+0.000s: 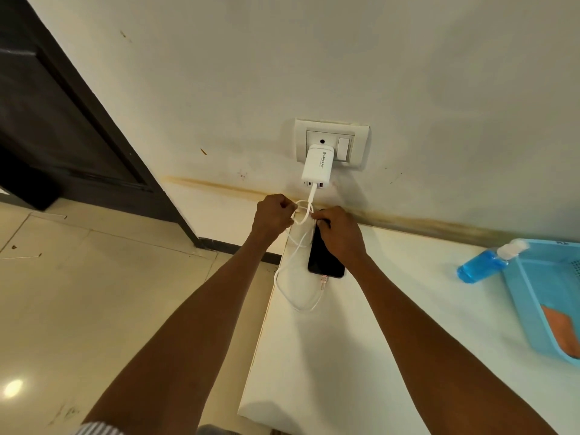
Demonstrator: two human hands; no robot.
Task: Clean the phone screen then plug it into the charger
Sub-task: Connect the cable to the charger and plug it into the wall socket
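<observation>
A black phone (324,259) lies on the white table (376,324) near the wall, with the white cable (293,287) plugged into its near end. The cable runs in a loop over the table's left edge and up to a white charger (317,166) seated in the wall socket (332,142). My left hand (272,216) is closed on a coiled stretch of the cable just below the charger. My right hand (340,235) rests over the phone's far end, fingers pinching the cable there. The phone's far end is hidden under this hand.
A blue plastic tray (539,296) stands at the table's right, with an orange cloth (561,332) inside it. A blue liquid bottle (483,263) lies next to the tray. A dark door (62,120) stands to the left, above a tiled floor (94,309).
</observation>
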